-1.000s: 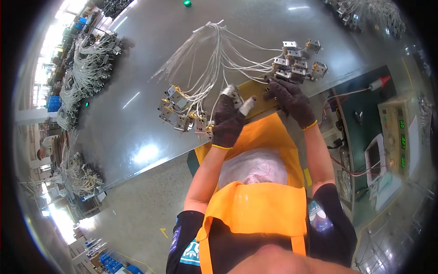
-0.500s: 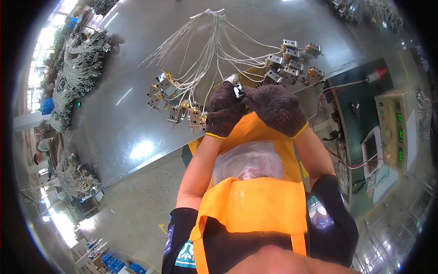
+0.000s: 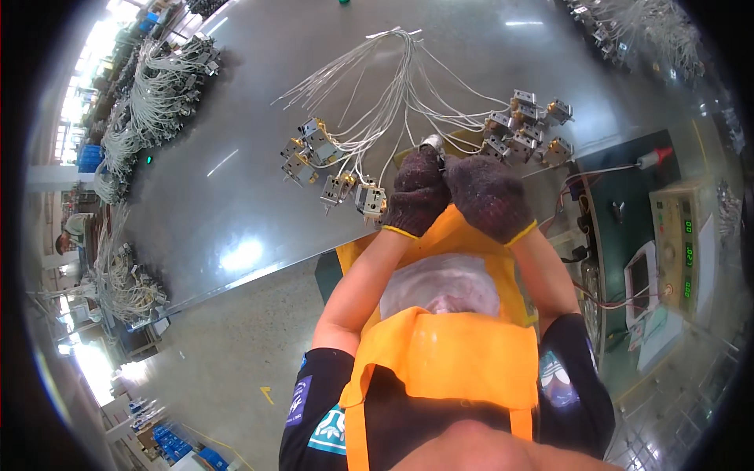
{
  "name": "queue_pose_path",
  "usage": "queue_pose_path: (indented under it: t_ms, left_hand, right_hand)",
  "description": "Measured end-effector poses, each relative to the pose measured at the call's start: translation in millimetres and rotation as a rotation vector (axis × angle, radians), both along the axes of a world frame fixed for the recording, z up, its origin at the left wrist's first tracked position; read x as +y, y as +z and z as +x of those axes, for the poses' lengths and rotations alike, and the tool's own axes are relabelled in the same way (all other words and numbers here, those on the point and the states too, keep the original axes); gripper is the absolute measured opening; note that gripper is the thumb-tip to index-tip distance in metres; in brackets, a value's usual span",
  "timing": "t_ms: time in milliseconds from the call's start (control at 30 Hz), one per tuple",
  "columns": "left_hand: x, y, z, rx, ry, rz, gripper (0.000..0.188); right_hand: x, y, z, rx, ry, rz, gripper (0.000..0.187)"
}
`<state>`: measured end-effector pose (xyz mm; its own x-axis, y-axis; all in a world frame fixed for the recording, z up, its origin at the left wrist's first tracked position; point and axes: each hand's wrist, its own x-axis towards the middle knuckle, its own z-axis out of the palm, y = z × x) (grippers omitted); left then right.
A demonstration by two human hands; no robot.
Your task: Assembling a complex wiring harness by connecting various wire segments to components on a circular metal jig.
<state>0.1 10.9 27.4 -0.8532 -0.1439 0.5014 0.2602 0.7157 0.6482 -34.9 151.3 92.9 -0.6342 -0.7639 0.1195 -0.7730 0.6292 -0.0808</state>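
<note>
My left hand, in a dark knitted glove with a yellow cuff, is closed at the near edge of the bench. White wrapping shows at its fingertip. My right hand, gloved alike, presses up against it with curled fingers. Both close around a small metal part that is almost wholly hidden between them. Left of my left hand lie several boxy metal parts with brass-coloured pieces. More such parts are grouped beyond my right hand. White wires run from both groups to a gathered bundle end farther away.
A grey metal bench spans the area ahead. Heaps of wired parts line its far left, with another heap at the upper right. On the right stand a power supply with green digits and a red-tipped lead.
The bench and its parts sit farther right and lower in view. The small metal part seen between my hands before is now covered by my right hand, which has drawn closer to the left.
</note>
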Motion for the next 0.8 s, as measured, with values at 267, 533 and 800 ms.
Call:
queue_pose_path:
  t_ms: [267,533,800]
  left_hand:
    - [-37,42,90,-0.243,-0.067,-0.553,0.066]
    - [-102,28,60,-0.165,0.150,-0.616,0.050]
    - [-105,39,35,-0.154,-0.089,-0.661,0.058]
  right_hand:
    - [18,-21,17,-0.930,0.006,-0.693,0.039]
    - [-4,-55,-39,-0.707,-0.216,-0.849,0.060]
    - [-8,-67,-43,-0.851,-0.062,-0.844,0.056]
